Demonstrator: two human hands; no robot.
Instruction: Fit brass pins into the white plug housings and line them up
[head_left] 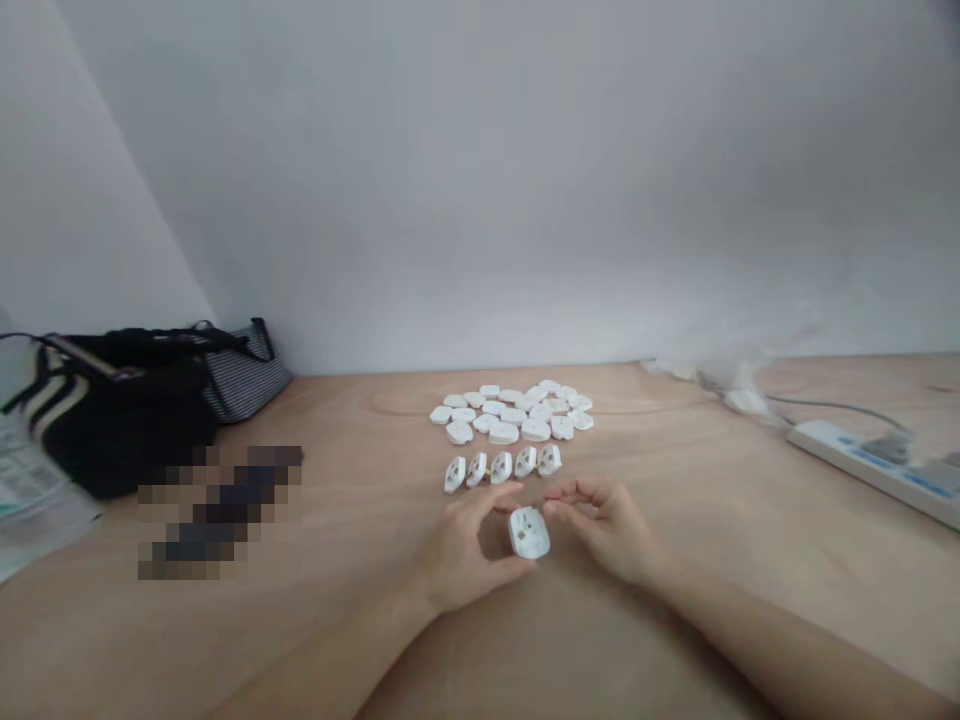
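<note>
A white plug base (529,534) with rounded corners and small slots in its face is held by my left hand (474,548), fingers above and thumb below. At its upper right edge my right hand (604,525) is pinched closed, thumb against fingertips. Whatever those fingertips hold is too small to make out. Just beyond my hands, several similar plug pieces (501,468) stand tilted in a row, their slotted faces towards me. Behind that row lies a loose cluster of white plug pieces (512,416), mostly smooth side up.
On the right lies a white power strip (862,460) with a grey cable, near crumpled clear plastic (742,385). A black bag (127,410) and a plastic packet (37,480) occupy the left side. A pixelated dark object (225,510) lies on the wooden table (360,480). The wall (525,200) bounds the back.
</note>
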